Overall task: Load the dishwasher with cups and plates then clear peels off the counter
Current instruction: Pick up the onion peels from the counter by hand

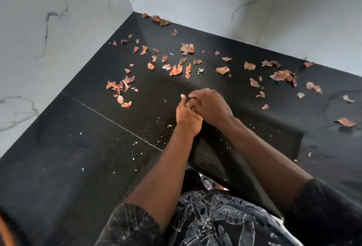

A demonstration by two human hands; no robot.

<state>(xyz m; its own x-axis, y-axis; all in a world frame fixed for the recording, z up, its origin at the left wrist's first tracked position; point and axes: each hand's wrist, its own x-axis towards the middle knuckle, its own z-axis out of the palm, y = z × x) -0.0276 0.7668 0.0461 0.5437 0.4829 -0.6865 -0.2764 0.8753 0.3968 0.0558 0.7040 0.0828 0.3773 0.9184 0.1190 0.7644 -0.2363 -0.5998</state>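
Note:
Several dry orange-pink peels [176, 70] lie scattered over the black counter [82, 147], from the far corner out to the right. Both hands meet above the middle of the counter. My left hand [187, 117] is palm up with curled fingers and holds a few peels, one scrap [183, 97] sticking up at its fingertips. My right hand [210, 106] lies over the left one, its fingers bent down into the left palm on the peels there. No cups, plates or dishwasher are in view.
White marble walls [58, 20] close the counter on the left and at the back, forming a corner. Small white crumbs [135, 158] dot the near counter. A larger peel [345, 121] lies at the far right. The counter's front edge runs by my patterned shirt [205, 220].

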